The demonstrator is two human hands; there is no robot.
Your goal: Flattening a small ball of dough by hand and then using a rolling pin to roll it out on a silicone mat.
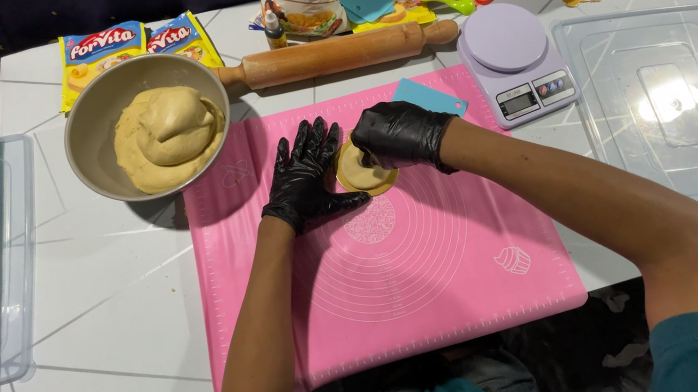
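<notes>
Head view, looking down: nearest me is the pink silicone mat (440,276) with its printed rings, and both my black-gloved hands work at its far half. My left hand (305,178) lies flat on the mat, fingers spread wide and fanned away from me, its fingertips just touching the left edge of the small dough disc (361,172). My right hand (400,132) is curled over the disc's far right side, fingers bunched and pressing down into it, so part of the disc is hidden under the glove. To do this well, I judge that I should press evenly from the middle outward, keep the spread hand as a fence so the round does not slide, and turn the piece a little between presses so the rim stays the same thickness all round. Just beyond my right hand a blue scraper (427,96) lies on the mat's far edge, handy if the dough sticks. To the far left of my left hand sits the metal bowl (91,117) with the big lump of dough (166,134). Beyond both hands the wooden rolling pin (333,53) lies across the desk (108,296), and to the far right stands the lilac kitchen scale (510,53).
</notes>
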